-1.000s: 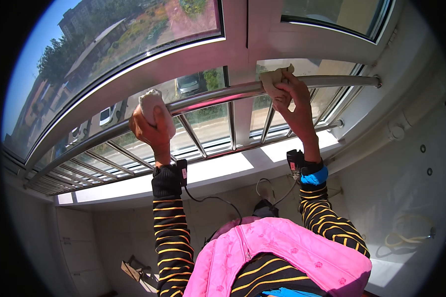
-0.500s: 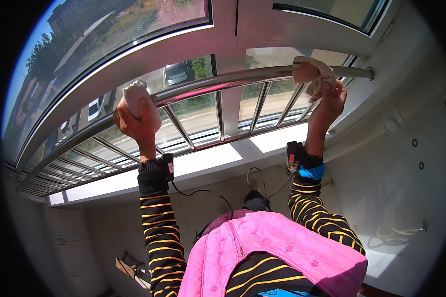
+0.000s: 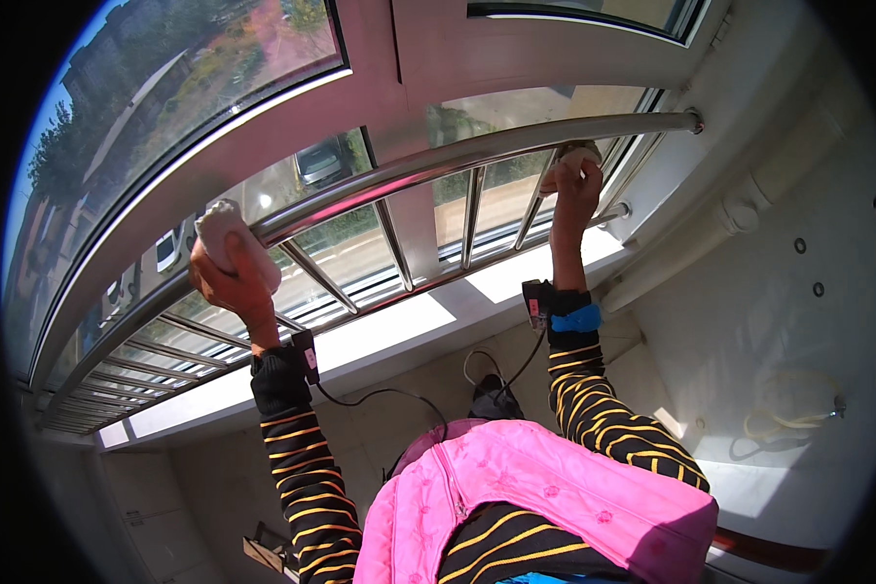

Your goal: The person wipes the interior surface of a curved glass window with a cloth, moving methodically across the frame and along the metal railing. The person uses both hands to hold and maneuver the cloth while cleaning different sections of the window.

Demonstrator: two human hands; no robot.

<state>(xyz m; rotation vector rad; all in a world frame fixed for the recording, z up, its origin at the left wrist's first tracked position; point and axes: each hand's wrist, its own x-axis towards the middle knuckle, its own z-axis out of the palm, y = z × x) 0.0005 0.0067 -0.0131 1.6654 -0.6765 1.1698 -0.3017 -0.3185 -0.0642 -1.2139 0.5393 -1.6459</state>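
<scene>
A polished metal handrail point(image 3: 457, 156) curves in front of the windows, with thin upright bars point(image 3: 472, 219) below it. My left hand point(image 3: 229, 287) is closed round a folded white cloth point(image 3: 232, 238) and rests at the rail on the left. Farther right, my right hand point(image 3: 574, 200) is just below the rail, its fingers closed on a pale rag point(image 3: 581, 156) beside the bars near the rail's right end. Part of that rag is hidden by the fingers and the rail.
Windows point(image 3: 263, 78) stand behind the rail, and a sunlit sill point(image 3: 399, 326) runs beneath it. A white pipe point(image 3: 764, 200) follows the right wall. Dark cables point(image 3: 380, 394) hang from boxes on both wrists. A wooden object point(image 3: 263, 553) lies on the floor at lower left.
My right hand has brought its rag down from over the top of the rail to the bars beneath. My left hand still grips its cloth at the rail. The whole view has shifted slightly.
</scene>
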